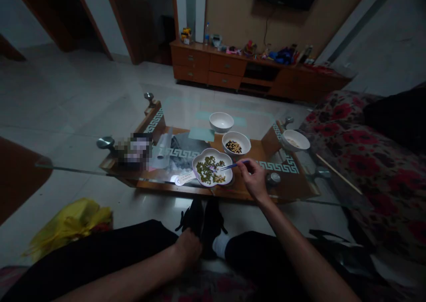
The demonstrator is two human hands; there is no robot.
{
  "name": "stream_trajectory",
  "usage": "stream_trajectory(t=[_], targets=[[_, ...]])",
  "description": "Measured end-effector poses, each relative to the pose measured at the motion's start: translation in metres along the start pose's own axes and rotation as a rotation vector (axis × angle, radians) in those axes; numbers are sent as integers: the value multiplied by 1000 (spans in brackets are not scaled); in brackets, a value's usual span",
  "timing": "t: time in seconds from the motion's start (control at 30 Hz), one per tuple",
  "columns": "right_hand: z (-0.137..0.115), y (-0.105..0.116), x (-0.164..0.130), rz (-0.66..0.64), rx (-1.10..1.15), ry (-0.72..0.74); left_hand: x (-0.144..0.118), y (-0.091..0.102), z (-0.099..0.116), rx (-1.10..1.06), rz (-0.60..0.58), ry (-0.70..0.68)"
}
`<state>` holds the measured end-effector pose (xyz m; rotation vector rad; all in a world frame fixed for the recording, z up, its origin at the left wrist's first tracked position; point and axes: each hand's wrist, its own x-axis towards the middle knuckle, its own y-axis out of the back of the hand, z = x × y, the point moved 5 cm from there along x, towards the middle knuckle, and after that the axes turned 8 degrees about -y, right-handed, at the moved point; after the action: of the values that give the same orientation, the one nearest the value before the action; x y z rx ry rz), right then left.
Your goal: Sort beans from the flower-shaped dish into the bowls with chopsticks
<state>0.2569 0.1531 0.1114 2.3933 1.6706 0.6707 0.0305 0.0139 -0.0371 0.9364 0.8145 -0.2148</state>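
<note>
Right hand fingers pinched shut on thin blue tweezers, tips at 9 o'clock over the white flower-shaped plate of small green beans on the glass bench. Beans likely light, hard, slippery; tweezers best held mid-shaft. Left hand rests loosely curled, empty, near the knee.

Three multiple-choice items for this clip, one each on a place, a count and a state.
1. Where does the left hand rest?
A. on the table
B. low between the knees
C. on a bowl

2. How many white round bowls stand on the glass table besides the flower-shaped dish?
A. one
B. three
C. five

3. What is the right hand doing?
A. gripping tweezers whose tip reaches over the dish
B. lying flat and empty
C. lifting a bowl

Answers: 1 B, it sits by the legs, off the table. 2 B, three bowls show. 3 A, fingers pinch the tool.
</note>
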Motion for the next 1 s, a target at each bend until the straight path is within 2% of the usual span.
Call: stream_trajectory(t=[0.2,0.37,0.77,1.0], targets=[[-3,0,-1,-23,-69,50,11,-18,-6,24,-23,34],[-4,-2,-2,-31,-88,75,19,-26,-8,38,-29,21],[-7,-3,-2,-34,-106,77,13,-23,-7,11,-30,61],[-4,-2,0,-19,-65,27,21,-31,-10,-11,-11,63]])
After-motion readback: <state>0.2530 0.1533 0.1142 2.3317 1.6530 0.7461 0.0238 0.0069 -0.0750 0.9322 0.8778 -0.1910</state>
